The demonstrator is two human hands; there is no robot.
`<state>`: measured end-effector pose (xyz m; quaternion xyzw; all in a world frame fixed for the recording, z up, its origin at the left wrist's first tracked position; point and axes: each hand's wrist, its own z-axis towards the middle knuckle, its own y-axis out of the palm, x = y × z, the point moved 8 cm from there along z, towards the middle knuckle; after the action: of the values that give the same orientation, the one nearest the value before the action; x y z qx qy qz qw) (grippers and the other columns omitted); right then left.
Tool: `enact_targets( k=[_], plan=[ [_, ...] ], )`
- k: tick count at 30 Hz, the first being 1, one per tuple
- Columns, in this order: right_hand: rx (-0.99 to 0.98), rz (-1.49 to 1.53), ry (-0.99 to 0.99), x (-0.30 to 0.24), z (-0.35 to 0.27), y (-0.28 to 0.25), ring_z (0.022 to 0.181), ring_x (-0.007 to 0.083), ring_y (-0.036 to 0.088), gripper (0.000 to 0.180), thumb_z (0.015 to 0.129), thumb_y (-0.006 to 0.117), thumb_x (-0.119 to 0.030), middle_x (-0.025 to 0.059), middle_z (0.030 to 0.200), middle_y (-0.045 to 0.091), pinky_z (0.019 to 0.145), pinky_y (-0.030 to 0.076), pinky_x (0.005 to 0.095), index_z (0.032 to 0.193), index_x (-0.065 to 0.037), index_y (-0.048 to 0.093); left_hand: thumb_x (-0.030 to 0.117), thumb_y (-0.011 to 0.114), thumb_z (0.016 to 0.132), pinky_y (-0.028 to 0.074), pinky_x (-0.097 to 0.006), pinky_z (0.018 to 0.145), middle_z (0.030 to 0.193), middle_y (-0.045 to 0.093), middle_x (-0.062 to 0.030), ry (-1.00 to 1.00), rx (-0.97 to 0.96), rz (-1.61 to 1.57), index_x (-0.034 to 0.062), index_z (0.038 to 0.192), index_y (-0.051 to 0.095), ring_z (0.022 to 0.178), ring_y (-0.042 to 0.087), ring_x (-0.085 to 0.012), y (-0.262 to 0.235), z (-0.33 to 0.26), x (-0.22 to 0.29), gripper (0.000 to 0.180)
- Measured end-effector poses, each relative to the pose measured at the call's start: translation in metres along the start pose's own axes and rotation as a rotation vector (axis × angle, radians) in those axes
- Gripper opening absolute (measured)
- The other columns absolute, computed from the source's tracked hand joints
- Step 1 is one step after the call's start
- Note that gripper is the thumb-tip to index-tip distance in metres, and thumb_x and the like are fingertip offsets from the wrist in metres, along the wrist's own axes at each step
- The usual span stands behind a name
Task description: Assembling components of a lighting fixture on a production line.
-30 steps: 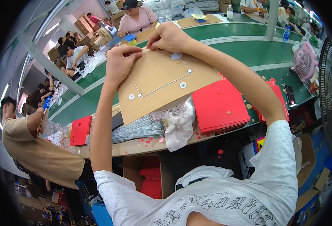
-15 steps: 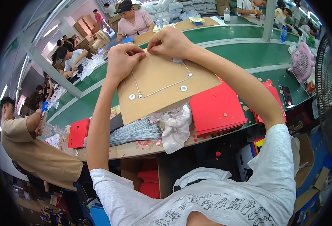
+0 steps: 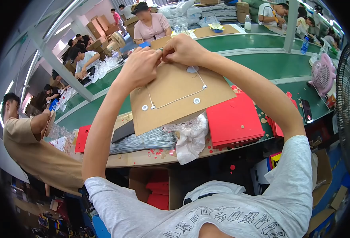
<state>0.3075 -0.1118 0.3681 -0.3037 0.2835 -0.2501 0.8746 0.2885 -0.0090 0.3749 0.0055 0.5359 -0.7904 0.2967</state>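
Note:
A brown cardboard sheet (image 3: 175,93) lies tilted in front of me, with a thin pale cord (image 3: 179,100) running across it between small white clips. Two white round eyelets (image 3: 196,100) sit near its nearer side. At the far edge, my left hand (image 3: 140,68) bends over the board with its fingers closed. My right hand (image 3: 183,50) pinches right beside it, and the fingertips of both nearly meet. Whatever they pinch is hidden by the fingers. One end of the cord runs up toward my right hand, the other toward my left.
A stack of red sheets (image 3: 235,121) lies to the right of the board. Below it are a bundle of grey wires (image 3: 147,142) and crumpled white plastic (image 3: 192,139). A phone (image 3: 306,110) and a pink fan (image 3: 323,70) stand further right. Co-workers sit around the green conveyor (image 3: 254,65).
The whole view has shifted slightly, so things appear a little lower and to the right. My left hand has turned, its back now more over the fingers; both hands stay at the board's far edge.

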Motion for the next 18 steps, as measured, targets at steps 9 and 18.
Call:
enact_targets(
  k=[9, 18],
  plan=[
    [-0.225, 0.242, 0.186, 0.017, 0.002, 0.009, 0.061, 0.0083, 0.060, 0.015, 0.082, 0.074, -0.015, 0.0036, 0.076, 0.070, 0.056, 0.048, 0.0243, 0.092, -0.004, 0.078, 0.019, 0.054, 0.086, 0.049, -0.048, 0.065, 0.066, 0.063, -0.0205, -0.104, -0.016, -0.041, 0.0021, 0.075, 0.065, 0.066, 0.063, -0.0380, 0.006, -0.008, -0.004, 0.022],
    [-0.147, 0.163, 0.115, 0.006, -0.003, 0.007, 0.071, 0.0181, 0.067, 0.022, 0.085, 0.070, -0.024, 0.0100, 0.085, 0.072, 0.068, 0.052, 0.0315, 0.094, -0.004, 0.073, 0.019, 0.056, 0.084, 0.051, -0.047, 0.066, 0.068, 0.064, -0.0196, -0.180, 0.056, -0.004, 0.0028, 0.076, 0.068, 0.067, 0.064, -0.0374, 0.000, -0.011, -0.001, 0.021]
  ],
)
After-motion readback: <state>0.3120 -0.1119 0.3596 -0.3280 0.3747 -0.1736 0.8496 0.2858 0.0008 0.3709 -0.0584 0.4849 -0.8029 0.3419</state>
